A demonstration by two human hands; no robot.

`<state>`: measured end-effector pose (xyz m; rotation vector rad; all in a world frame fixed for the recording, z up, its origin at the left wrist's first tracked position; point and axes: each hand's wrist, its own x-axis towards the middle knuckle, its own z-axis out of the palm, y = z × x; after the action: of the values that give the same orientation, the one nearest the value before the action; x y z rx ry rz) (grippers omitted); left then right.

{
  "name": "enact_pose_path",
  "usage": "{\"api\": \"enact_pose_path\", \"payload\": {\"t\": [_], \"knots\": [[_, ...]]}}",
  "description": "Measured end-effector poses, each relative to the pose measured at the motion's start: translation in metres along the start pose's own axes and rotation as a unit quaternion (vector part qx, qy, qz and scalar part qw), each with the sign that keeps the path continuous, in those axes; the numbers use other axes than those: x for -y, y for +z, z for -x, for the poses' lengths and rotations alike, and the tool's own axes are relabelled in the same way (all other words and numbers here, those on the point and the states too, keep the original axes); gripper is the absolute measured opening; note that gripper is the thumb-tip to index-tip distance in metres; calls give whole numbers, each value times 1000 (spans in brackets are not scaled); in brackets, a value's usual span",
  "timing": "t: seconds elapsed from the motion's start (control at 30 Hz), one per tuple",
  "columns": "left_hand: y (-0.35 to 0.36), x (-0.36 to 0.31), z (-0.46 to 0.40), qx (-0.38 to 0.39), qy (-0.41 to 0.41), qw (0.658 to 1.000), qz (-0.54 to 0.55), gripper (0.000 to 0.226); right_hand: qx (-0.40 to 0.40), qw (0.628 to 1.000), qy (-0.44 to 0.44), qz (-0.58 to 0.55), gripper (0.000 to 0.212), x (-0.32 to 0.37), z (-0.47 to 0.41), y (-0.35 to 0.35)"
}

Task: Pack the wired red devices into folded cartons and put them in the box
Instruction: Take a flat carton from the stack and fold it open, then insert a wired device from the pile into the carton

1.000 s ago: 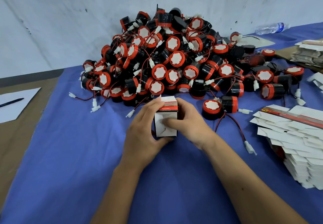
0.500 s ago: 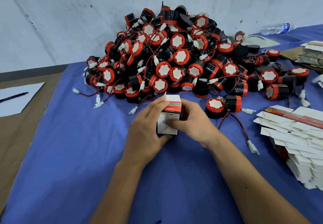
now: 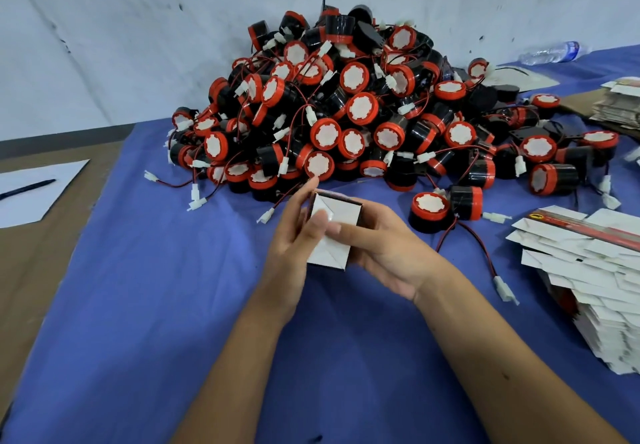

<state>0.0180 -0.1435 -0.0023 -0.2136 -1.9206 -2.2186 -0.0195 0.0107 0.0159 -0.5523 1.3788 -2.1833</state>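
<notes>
I have a small white carton (image 3: pixel 334 232) between both my hands, lifted a little off the blue cloth (image 3: pixel 145 305). My left hand (image 3: pixel 289 248) grips its left side, thumb laid across the folded white face and the fingers reaching up past the top edge. My right hand (image 3: pixel 388 253) cups the right side, palm turned toward me, forefinger pressing on the same face beside my left thumb. The face turned to me shows folded flaps with diagonal creases; a dark edge runs along the top. Whether a device is already inside, I cannot tell, since the flaps hide it.

Just beyond my fingertips rises the heap of wired red devices (image 3: pixel 363 111), black bodies with red caps and white discs, their red and black leads ending in white plugs. Two loose devices (image 3: pixel 445 206) lie just right of my right hand, a lead trailing toward my wrist to a white connector (image 3: pixel 504 289). Farther right sits a stack of flat cartons (image 3: pixel 588 277). Far off to my left, a sheet of paper (image 3: pixel 31 191) with a pen (image 3: pixel 26 189) lies on the brown surface. A plastic bottle (image 3: pixel 554 52) lies at the far right by the wall.
</notes>
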Motion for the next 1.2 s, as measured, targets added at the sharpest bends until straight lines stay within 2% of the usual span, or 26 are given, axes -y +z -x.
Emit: {"api": "enact_pose_path", "payload": {"t": [0.07,0.13,0.27,0.33,0.37,0.43,0.47,0.5,0.53,0.57,0.6,0.63,0.7,0.73,0.77,0.8,0.87,0.9,0.93,0.97,1.0,1.07,1.1,1.17,1.2], "knots": [[5,1,-1,-40,19,999,-19,57,-61,998,-17,-6,47,-1,-1,1],[8,1,0,-53,25,998,-22,51,-85,996,-25,-22,52,-3,-2,2],[5,1,1,-35,3,999,-25,59,-52,998,-22,-42,51,-4,-1,4],[0,-1,0,-36,-20,999,19,71,-17,998,-26,-53,44,0,1,3],[-3,-1,0,-41,-25,999,25,69,-4,998,-34,-57,39,1,2,2],[-8,1,-1,-68,5,995,-78,50,-13,998,-58,-15,36,3,3,6],[-11,3,-2,-98,30,981,-166,43,-45,991,-89,88,36,3,4,6],[-14,5,-4,-142,52,959,-241,39,-94,954,-129,255,35,2,4,5],[-16,5,-4,-182,63,944,-268,39,-131,875,-158,439,32,-1,4,6],[-17,4,-5,-199,65,945,-251,40,-136,781,-161,588,29,-4,3,9],[-18,3,-5,-190,59,955,-217,41,-118,711,-146,678,26,-5,1,15],[-19,3,-6,-166,52,965,-195,41,-93,663,-133,731,27,-8,-1,22],[-18,3,-4,-119,31,968,-218,43,-44,580,-137,802,32,-15,-7,37],[-18,4,-4,-118,20,963,-243,43,-30,547,-146,824,31,-15,-10,43],[-19,6,-4,-134,16,954,-268,41,-18,535,-143,832,28,-13,-10,46],[-21,7,-5,-162,19,943,-290,37,-6,554,-139,821,24,-11,-10,45],[-26,8,-6,-219,30,917,-331,25,17,655,-172,736,26,-7,-6,41],[-28,8,-8,-247,32,901,-356,16,-9,699,-235,675,27,-7,-2,40],[-31,9,-9,-270,31,884,-380,8,-73,718,-326,610,25,-8,-2,40],[-33,10,-10,-285,26,871,-399,5,-155,721,-392,550,21,-9,-4,39],[-34,11,-11,-296,17,862,-410,9,-235,722,-412,504,19,-10,-8,36],[-33,10,-10,-309,4,852,-423,13,-339,738,-346,470,19,-13,-26,25],[-31,9,-10,-311,5,848,-430,12,-349,747,-270,498,19,-16,-39,14],[-31,8,-10,-314,4,846,-431,9,-300,727,-126,605,36,-23,-64,-6],[-31,7,-9,-314,3,849,-425,7,-264,714,-96,641,48,-24,-75,-12]]}}
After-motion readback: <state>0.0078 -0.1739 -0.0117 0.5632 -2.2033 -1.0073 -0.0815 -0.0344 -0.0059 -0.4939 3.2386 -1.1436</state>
